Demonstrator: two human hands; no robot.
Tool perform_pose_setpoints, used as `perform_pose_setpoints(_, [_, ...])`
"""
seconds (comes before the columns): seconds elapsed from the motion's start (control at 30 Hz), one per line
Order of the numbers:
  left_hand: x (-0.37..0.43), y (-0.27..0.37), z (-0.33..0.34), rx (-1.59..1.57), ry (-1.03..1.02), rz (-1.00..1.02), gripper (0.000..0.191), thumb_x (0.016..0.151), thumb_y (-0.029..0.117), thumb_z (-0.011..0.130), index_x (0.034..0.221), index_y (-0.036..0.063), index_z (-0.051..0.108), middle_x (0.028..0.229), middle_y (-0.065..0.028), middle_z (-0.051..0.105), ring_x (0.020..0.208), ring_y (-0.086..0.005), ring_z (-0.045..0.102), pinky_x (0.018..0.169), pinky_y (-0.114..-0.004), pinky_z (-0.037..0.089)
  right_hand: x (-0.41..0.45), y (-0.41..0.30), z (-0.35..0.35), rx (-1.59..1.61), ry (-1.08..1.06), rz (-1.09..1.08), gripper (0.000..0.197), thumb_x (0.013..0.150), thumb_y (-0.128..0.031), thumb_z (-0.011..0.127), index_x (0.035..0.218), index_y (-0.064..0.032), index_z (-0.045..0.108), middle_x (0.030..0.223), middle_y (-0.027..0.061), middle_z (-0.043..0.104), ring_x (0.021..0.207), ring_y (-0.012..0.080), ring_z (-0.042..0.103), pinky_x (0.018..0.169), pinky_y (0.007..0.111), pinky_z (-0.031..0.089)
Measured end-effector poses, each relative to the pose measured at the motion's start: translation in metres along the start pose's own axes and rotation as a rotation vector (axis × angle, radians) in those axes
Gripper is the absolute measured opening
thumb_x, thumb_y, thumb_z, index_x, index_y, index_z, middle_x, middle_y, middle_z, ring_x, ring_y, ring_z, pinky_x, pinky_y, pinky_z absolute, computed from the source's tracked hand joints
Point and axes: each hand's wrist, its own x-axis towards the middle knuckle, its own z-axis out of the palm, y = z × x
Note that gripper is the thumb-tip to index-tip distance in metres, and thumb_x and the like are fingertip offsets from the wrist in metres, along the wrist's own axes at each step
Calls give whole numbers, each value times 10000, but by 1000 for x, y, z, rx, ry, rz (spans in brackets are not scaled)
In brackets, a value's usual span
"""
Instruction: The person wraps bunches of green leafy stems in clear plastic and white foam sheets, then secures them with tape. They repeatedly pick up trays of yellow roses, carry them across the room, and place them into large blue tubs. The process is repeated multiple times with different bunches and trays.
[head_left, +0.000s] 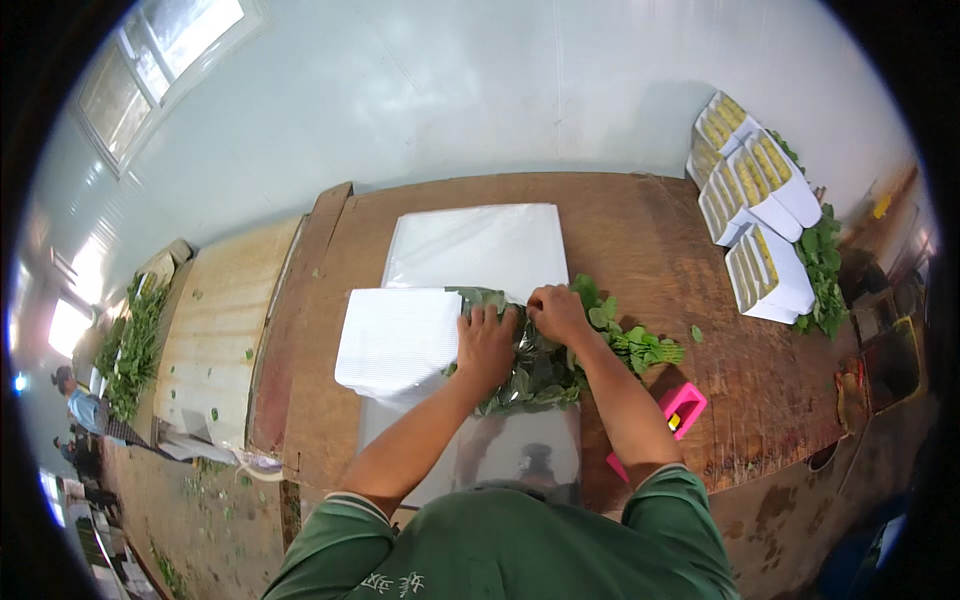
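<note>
A white corrugated wrap lies on the wooden table in front of me. Dark green leaves and clear glossy film come out of its right side. My left hand grips the leafy bundle from above, close to the wrap's edge. My right hand has its fingers bent in at the bundle's far right side; its fingertips are partly hidden. Green stems reach out to the right beneath my right forearm. Under the bundle, a clear glossy sheet covers the near part of the table.
Behind the bundle lies a stack of white sheets. A pink tape dispenser sits by my right forearm. White wraps with yellow flower heads are piled at the back right. Leafy stems and a person are far left.
</note>
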Motion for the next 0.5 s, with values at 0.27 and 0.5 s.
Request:
perform_pose_setpoints(0.27, [36,-42,13,-15,-253,204,725,741,257,725,1391,113,438,1376,-129,499,1343,-319,385,1131,-546,207,-71,-71,28,353,206,-157,97,839,-104,633,913,-48,657,877,151,626,863,355,606,747,438,484])
perform_pose_setpoints(0.5, [29,-38,0,-147,-252,173,748,705,253,767,1356,78,446,1265,-116,558,1259,-304,458,1090,-541,268,0,-11,2,35,405,-89,152,823,-142,659,921,-26,668,933,174,650,892,360,608,792,457,481])
